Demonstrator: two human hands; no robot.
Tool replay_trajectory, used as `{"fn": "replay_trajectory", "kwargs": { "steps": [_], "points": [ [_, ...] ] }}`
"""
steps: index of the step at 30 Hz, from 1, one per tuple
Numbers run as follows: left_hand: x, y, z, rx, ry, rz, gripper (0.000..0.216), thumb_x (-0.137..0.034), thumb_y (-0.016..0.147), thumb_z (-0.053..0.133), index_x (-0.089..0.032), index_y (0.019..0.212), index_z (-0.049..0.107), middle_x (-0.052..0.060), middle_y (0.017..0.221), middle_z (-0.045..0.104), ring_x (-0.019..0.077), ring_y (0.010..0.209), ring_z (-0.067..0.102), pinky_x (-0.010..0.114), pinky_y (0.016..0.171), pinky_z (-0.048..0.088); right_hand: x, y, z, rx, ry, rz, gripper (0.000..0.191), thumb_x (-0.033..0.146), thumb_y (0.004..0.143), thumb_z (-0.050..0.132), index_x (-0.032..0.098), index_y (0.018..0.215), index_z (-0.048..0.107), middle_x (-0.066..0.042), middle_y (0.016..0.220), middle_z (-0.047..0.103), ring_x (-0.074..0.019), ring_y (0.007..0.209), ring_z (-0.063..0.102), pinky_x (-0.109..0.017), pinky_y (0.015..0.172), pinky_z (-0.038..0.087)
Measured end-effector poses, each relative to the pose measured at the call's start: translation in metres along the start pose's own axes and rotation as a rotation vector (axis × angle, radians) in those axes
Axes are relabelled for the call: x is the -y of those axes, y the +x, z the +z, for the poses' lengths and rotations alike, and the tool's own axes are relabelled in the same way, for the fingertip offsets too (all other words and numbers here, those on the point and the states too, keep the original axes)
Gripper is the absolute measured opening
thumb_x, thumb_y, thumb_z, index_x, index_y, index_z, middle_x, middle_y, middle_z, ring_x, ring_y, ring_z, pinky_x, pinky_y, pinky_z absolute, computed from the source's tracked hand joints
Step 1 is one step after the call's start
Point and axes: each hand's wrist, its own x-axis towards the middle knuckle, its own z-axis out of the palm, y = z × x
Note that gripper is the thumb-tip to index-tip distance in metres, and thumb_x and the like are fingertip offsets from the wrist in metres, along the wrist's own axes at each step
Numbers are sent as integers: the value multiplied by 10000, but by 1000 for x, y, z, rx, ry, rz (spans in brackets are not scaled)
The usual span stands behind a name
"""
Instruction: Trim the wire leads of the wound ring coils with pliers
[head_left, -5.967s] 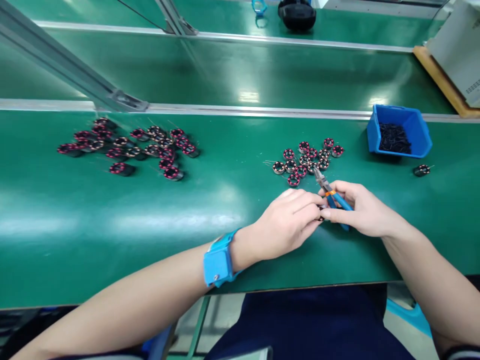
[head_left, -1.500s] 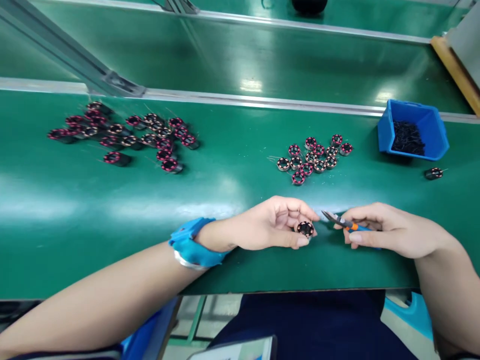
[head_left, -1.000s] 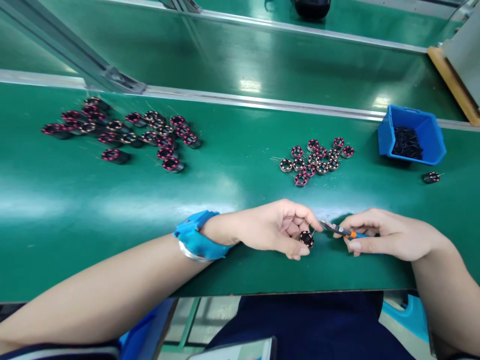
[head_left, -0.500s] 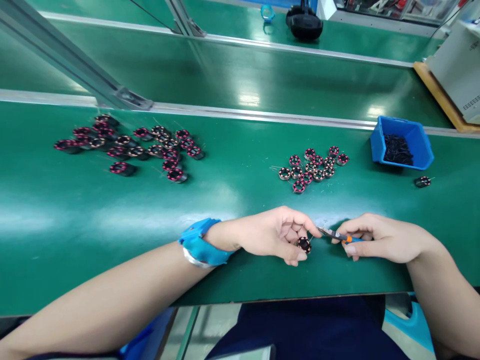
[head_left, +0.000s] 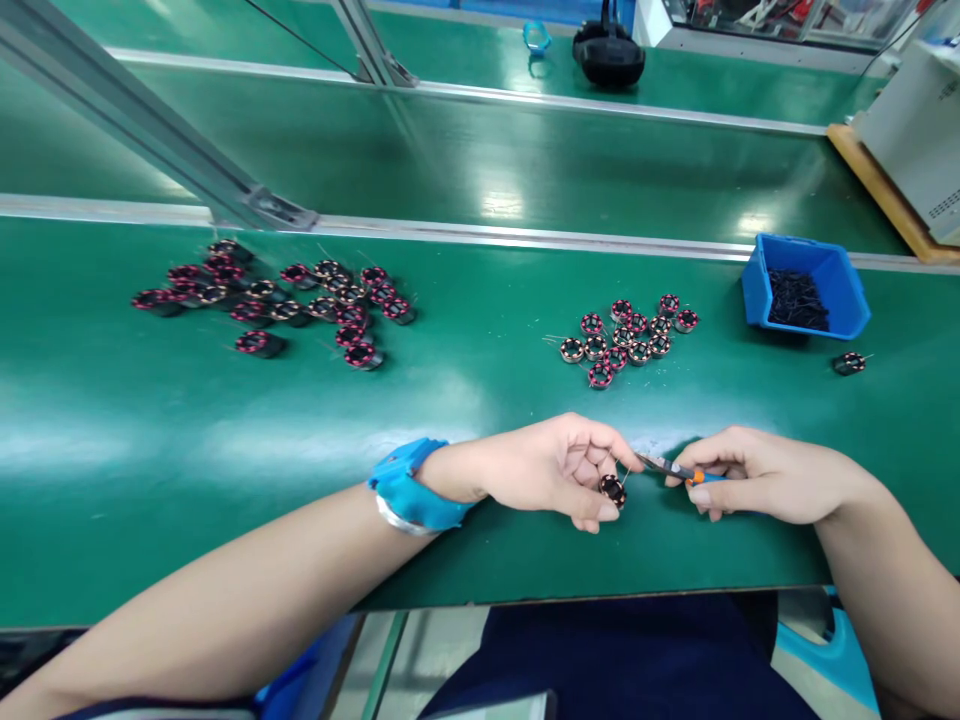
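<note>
Near the front of the green bench, my left hand [head_left: 566,470] is closed on a small ring-shaped wound coil [head_left: 613,490], black with copper-coloured spots. Thin wire ends stick up from the coil toward my index fingertip. My right hand [head_left: 757,475] grips a pair of pliers [head_left: 694,476] with blue and orange handles. The plier tips point left and sit at my left index fingertip, by the wire end; whether they pinch the wire is too small to tell. A blue wristband [head_left: 420,485] is on my left wrist.
Several similar coils [head_left: 616,358] lie beyond my hands, and a larger group of coils [head_left: 259,343] lies at the left. A blue bin [head_left: 847,300] of black pieces stands at the right, with a single coil [head_left: 850,363] in front. A metal rail [head_left: 525,237] runs behind.
Both hands keep nearly the same pose with the coil and the pliers. The camera view has shifted slightly, so the coils at the left appear a little further right and lower.
</note>
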Motion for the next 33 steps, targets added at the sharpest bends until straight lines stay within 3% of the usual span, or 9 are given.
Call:
{"fn": "replay_trajectory", "kwargs": {
  "steps": [11,19,27,29,33],
  "points": [
    [0,0,1,-15,34,3,512,-196,659,828,-158,1116,599,-15,771,664,70,623,648,196,614,562,0,0,-1,-13,38,18,351,462,878,589,137,1001,638,-37,809,616,-150,717,624,-251,623,472],
    [-2,-2,5,-91,246,33,508,-145,645,808,-141,1106,594,31,869,687,65,655,616,175,591,521,-2,0,-1,-14,26,12,380,486,874,589,138,1020,634,-32,807,616,-148,718,623,-247,623,471],
    [-1,-1,6,-82,317,83,340,-208,647,809,-142,886,577,35,832,702,83,653,624,191,583,507,-1,-1,0,-21,6,-15,350,482,881,579,145,968,616,-32,801,620,-142,705,593,-251,630,447],
    [-3,-6,8,-135,477,107,281,-241,686,780,-142,874,596,34,819,701,88,641,615,200,581,497,1,-1,-1,-20,-15,-27,330,471,887,570,147,924,617,-32,781,623,-137,692,569,-250,625,432],
    [-4,-32,2,-431,976,242,199,-230,729,716,-160,899,638,52,889,691,143,781,617,267,712,504,2,-1,-2,-28,8,-26,305,457,890,558,158,860,609,-26,763,616,-142,702,569,-251,632,426]
  ]
}}
